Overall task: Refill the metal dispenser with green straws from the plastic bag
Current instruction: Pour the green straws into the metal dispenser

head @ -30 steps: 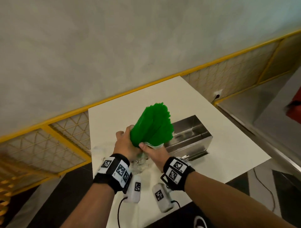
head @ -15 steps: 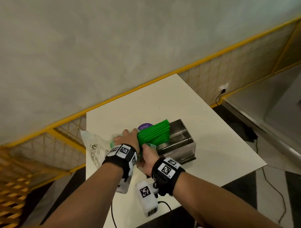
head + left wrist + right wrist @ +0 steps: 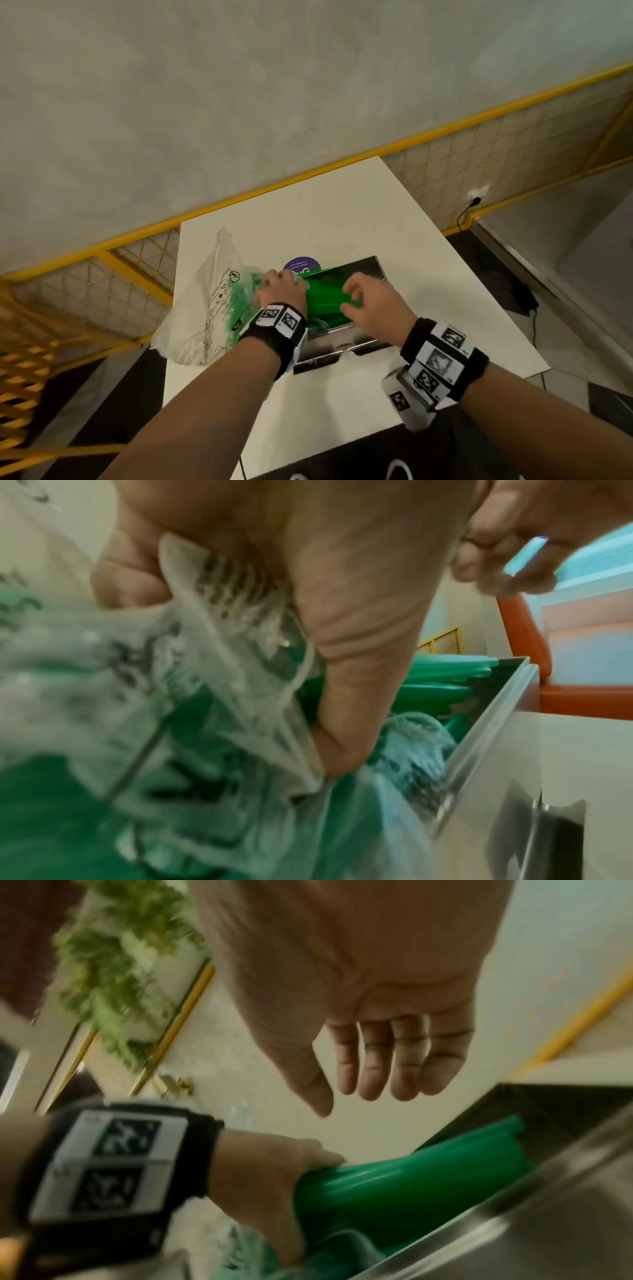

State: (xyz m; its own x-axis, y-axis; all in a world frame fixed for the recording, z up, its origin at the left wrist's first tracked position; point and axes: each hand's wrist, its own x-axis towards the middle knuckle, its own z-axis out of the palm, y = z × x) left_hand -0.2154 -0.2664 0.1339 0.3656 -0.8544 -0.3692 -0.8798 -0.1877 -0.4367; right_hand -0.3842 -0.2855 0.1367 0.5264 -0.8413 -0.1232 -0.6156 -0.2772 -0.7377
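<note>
Over dispenser (image 3: 371,274): my left hand (image 3: 282,291) pinches bag (image 3: 205,301), tipping straws (image 3: 325,301) in; right hand (image 3: 368,305) loose, empty, guiding.

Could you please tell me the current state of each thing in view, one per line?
Dispenser: open on top, straws lying inside.
Straws: bundle lying in the dispenser, one end held.
Bag: crumpled, partly pulled off, some straws still in it.
Left hand: grips the bag at the bundle's end.
Right hand: open, fingers relaxed over the straws, holding nothing.
Table: bears dispenser and bag.
</note>
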